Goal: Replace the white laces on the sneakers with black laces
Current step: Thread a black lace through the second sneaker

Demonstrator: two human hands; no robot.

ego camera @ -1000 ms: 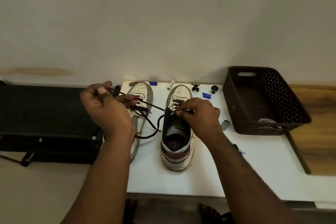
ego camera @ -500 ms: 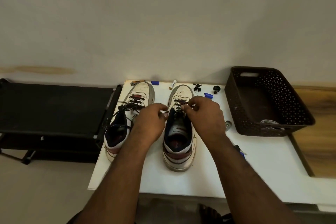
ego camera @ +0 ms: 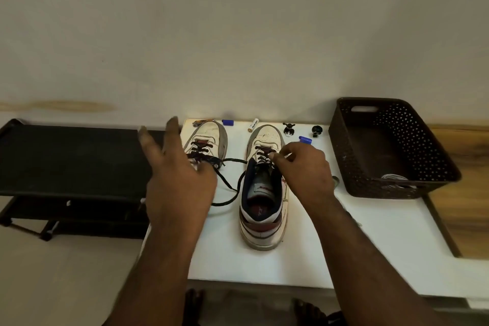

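Both worn white leather sneakers [ego camera: 264, 188] on the white tabletop [ego camera: 344, 233] show black laces [ego camera: 227, 180] in about 3 lower rows each, upper eyelets left, right hand [ego camera: 304, 167] pinching lace there, left hand [ego camera: 174, 174] spread, holding nothing.

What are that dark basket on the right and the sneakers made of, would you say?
The basket looks like moulded brown plastic: rigid walls with regular punched holes and a cut-out handle. The sneakers seem to be smooth white leather or synthetic, scuffed and dull, with rubbery soles; which one is unclear.
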